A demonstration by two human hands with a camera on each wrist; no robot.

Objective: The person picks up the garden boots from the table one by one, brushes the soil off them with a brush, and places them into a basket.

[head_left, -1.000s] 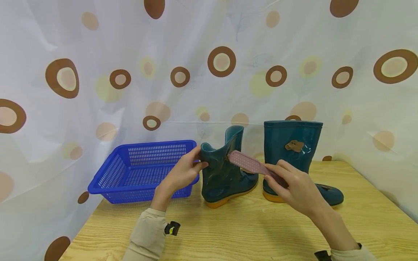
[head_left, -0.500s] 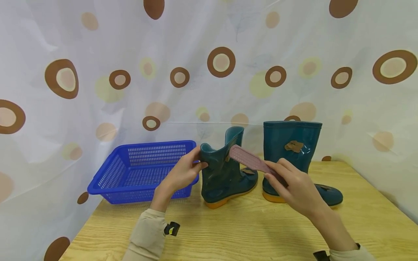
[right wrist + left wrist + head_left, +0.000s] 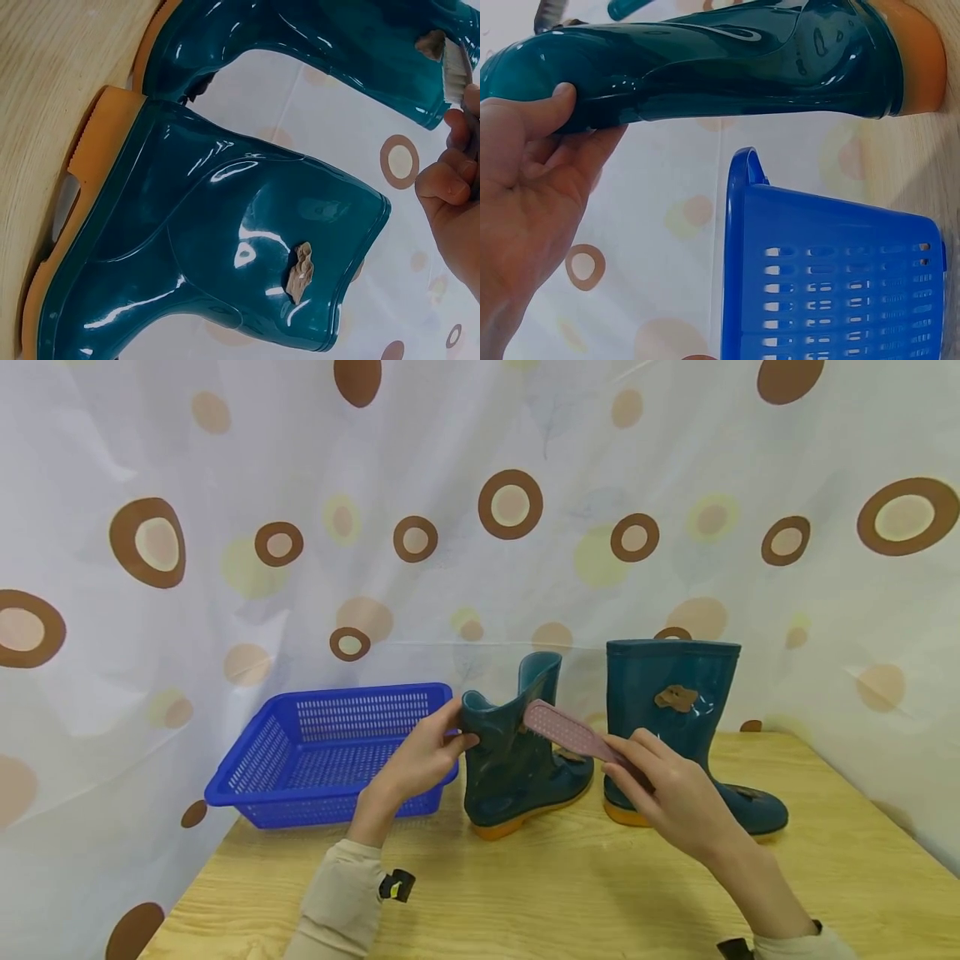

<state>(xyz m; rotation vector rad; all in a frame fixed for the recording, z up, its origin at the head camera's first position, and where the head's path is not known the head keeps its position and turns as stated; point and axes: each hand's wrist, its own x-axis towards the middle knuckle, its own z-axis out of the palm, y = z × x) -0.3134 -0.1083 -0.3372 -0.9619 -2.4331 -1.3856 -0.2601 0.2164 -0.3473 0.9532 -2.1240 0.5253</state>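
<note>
Down dipped the brush (image 3: 564, 730), pinched by the right hand (image 3: 672, 787), slanting up-left to the boot (image 3: 498, 777) the left hand (image 3: 420, 756) gripped.

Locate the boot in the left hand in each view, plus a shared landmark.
Head: boot, just below centre, gripped by the left hand.
Left wrist: across the top, heel rightward.
Right wrist: along the top, partly cut off.
Landmark: table; bottom, right, left respectively.
</note>
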